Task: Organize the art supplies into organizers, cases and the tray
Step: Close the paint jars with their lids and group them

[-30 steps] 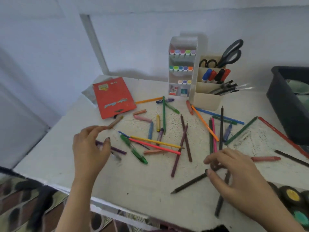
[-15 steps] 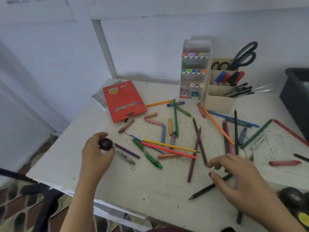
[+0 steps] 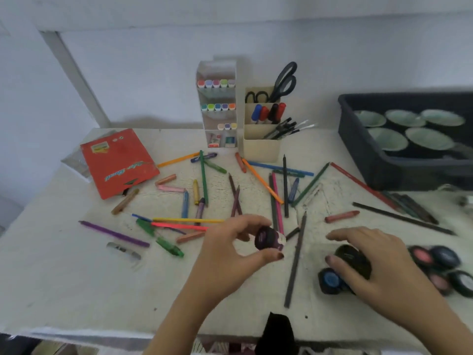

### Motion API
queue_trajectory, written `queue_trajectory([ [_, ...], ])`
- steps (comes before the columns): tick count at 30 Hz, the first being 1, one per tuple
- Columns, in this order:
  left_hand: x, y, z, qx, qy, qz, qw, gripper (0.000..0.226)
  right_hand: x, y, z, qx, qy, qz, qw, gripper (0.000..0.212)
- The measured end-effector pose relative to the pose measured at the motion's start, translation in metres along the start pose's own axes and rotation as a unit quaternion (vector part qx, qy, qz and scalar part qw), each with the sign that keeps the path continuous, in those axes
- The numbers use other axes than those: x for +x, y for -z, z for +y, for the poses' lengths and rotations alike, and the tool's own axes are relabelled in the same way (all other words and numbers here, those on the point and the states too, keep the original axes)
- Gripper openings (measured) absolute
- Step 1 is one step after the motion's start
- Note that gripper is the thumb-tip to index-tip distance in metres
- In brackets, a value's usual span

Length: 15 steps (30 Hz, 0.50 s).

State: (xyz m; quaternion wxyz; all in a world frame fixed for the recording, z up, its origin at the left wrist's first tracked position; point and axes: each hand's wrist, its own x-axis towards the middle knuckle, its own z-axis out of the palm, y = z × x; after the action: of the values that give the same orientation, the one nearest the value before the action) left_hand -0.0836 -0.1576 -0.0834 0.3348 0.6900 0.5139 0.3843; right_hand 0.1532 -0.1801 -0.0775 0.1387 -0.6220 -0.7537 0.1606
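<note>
At the far left a red case [image 3: 117, 162] lies flat on the white table [image 3: 76, 290], with a brown crayon [image 3: 125, 201] just off its near corner and a purple pencil [image 3: 114, 234] lying nearer the front edge. Loose crayons and coloured pencils are scattered across the middle of the table, among them a green marker [image 3: 160, 238].

Behind them, against the wall, a white marker organizer [image 3: 217, 106] stands touching a beige organizer [image 3: 261, 147] that holds black scissors [image 3: 284, 82].

The left hand [image 3: 230, 254] pinches a purple paint pot [image 3: 268, 238] between thumb and fingers, tipped on its side above the table. Just right of it lies a grey pencil [image 3: 295, 260].

The right hand [image 3: 378, 265] is cupped over a dark paint pot [image 3: 353, 260], thumb against its side; it seems to grasp the pot, though the blur hides whether the pot is lifted. A blue-lidded pot [image 3: 330, 280] sits touching it, and more paint pots [image 3: 440, 265] cluster just beyond the wrist.

A dark tray [image 3: 378, 160] at the far right holds pale green dishes [image 3: 404, 119].
</note>
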Motion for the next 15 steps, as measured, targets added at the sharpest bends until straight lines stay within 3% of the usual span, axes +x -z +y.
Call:
queue_trajectory([
  [2, 0.0, -0.025, 0.01, -0.004, -0.021, -0.038, 0.999, 0.04, -0.01, 0.007, 0.016, -0.044, -0.015, -0.063, 0.997, 0.066],
  [4, 0.0, -0.043, 0.014, 0.004, -0.04, -0.058, 0.997, 0.041, -0.018, 0.012, 0.028, -0.071, -0.033, -0.1, 0.992, 0.085],
  [12, 0.002, -0.082, 0.021, 0.101, -0.07, -0.051, 0.991, 0.042, -0.031, 0.016, 0.063, -0.098, -0.028, -0.059, 0.993, 0.112],
  [15, 0.004, -0.089, 0.022, 0.122, -0.054, -0.041, 0.99, 0.041, -0.031, 0.014, 0.07, -0.092, -0.017, -0.052, 0.994, 0.113],
])
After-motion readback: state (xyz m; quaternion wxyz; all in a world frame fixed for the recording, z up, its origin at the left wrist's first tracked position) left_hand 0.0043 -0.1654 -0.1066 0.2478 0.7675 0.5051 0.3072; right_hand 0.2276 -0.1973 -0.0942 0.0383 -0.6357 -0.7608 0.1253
